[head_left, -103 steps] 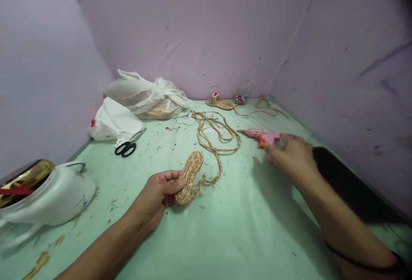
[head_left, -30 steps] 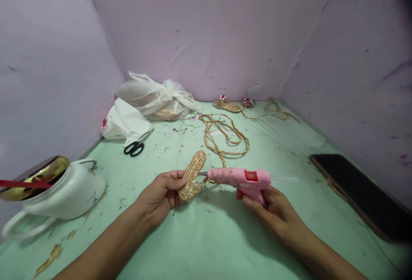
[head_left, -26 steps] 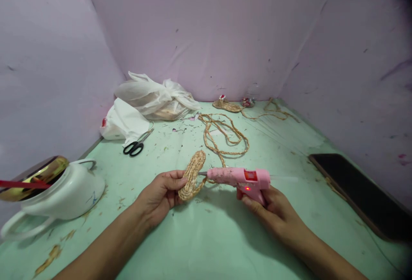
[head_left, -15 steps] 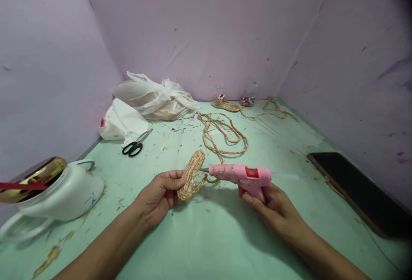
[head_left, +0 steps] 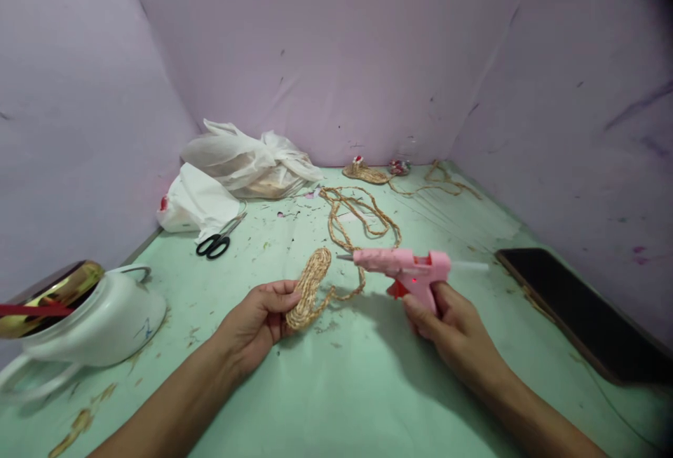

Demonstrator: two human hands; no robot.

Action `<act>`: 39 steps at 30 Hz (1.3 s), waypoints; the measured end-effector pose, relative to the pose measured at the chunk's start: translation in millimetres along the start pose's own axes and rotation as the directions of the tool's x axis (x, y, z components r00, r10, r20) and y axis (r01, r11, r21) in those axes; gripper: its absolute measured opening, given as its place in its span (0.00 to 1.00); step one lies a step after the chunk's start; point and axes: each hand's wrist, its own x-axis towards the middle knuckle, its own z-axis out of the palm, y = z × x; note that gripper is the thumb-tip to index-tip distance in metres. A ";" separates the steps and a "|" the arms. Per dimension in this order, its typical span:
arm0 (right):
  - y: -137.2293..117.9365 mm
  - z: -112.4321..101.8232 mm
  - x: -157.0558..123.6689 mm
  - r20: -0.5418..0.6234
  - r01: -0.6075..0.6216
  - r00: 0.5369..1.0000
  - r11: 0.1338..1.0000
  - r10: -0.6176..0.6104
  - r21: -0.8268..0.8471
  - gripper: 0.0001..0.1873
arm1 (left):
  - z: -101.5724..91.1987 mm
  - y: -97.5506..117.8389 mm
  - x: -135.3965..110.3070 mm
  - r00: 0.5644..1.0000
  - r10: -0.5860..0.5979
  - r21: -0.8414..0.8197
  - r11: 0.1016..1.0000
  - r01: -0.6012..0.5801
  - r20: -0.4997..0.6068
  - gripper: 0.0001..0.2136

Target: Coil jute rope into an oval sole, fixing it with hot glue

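A small sole-shaped coil of braided straw rope (head_left: 310, 288) is pinched at its left edge by my left hand (head_left: 270, 311), thumb on top. From the coil's lower end the loose braided cord (head_left: 386, 223) runs off to the right and lies in loops on the table beyond. My right hand (head_left: 446, 321) is closed around the handle of a pink hot glue gun (head_left: 404, 268). Its red light is lit, and a clear glue stick (head_left: 470, 266) sticks out of the back. The nozzle points left, a little way off the coil's upper right side.
Black-handled scissors (head_left: 214, 244) lie at the left, near white tissue (head_left: 202, 195) and a white plastic bag (head_left: 257, 163). A white mug-like pot (head_left: 99, 321) stands front left. On the right rests a dark phone (head_left: 583, 311). A finished-looking straw slipper (head_left: 366, 174) sits at the back.
The glue gun has moved right and slightly up, away from the coil, and it is turned so its side and red trigger show. My left hand holds the coil nearly still.
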 end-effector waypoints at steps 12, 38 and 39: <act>20.1 -69.7 103.7 -0.421 -0.427 0.823 0.904 0.382 -0.013 0.14 | -6.0 -5.1 -3.8 0.997 0.053 0.189 0.980 -0.064 0.063 0.09; -17.9 36.9 42.4 0.524 0.439 0.797 0.885 -0.302 -0.157 0.09 | -5.4 4.9 -9.0 0.994 -0.032 0.072 0.997 0.025 0.106 0.09; -17.2 37.2 41.4 0.486 0.412 0.822 0.899 -0.296 -0.148 0.10 | -4.9 5.0 -9.0 0.995 -0.036 0.079 0.996 0.028 0.095 0.09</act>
